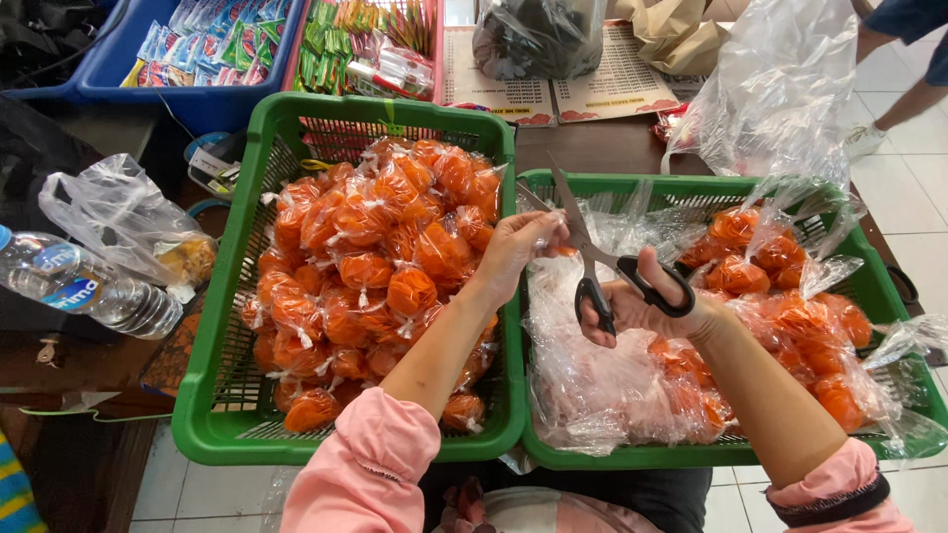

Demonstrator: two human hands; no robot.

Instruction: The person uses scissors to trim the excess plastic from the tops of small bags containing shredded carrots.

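Pink sleeves (367, 464) lead to both hands. The right hand (647, 301) grips open scissors (602, 262); just beside it, the left hand (518, 247) pinches a clear bag (553, 240) above two green baskets (212, 395).

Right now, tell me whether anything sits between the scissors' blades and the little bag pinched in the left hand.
Nothing visible does. The right hand holds the scissors open, with the blades right at the small clear bag that the left hand pinches above the gap between the two green baskets.

Two green baskets (212, 415) (889, 296), one pair of scissors (592, 259), one water bottle (84, 286)
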